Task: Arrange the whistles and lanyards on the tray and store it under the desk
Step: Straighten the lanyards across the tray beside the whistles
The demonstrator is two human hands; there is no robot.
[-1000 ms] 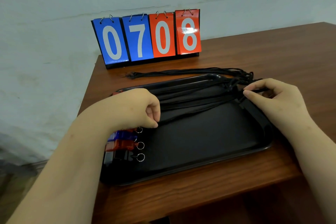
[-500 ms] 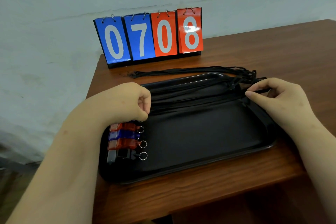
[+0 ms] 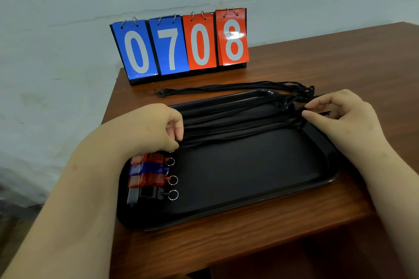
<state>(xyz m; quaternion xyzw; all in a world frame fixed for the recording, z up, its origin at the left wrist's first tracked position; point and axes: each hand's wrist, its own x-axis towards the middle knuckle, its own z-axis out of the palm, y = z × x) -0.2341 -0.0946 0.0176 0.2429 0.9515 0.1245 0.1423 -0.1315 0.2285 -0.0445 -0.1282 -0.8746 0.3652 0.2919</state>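
**Lanyards** (image 3: 238,124) — black, flat cord, several; laid lengthwise across the far half of the tray (image 3: 226,217), pulled fairly straight between two hands. The left hand (image 3: 154,127) has its fingers curled down and pinches the left ends, just above the whistles. The right hand (image 3: 340,115) pinches the right ends between thumb and forefinger at the tray's right rim, where the cords bunch and tangle.

**Loose strands** (image 3: 226,88) — more black cord, lying on the desk (image 3: 249,244) behind the tray's far rim. They run into the same knot at the right; whether they are separate pieces cannot be told.

**Whistles** (image 3: 149,174) — four in view, in a column at the tray's left end: red, blue, red, black, each with a key ring pointing right. A fifth may sit under the left hand; only a ring's edge shows there.

**Surroundings** — flip scoreboard (image 3: 181,45) reading 0708 at the desk's back edge, against a pale wall.

**Risks, as judged:**
- The tangle at the right may drag the outside strands along, or pull laid cords off the rim when released.
- The left wrist hangs close over the whistles and could knock the column askew.
- Cord left trailing over the edge could snag when the tray is lifted.
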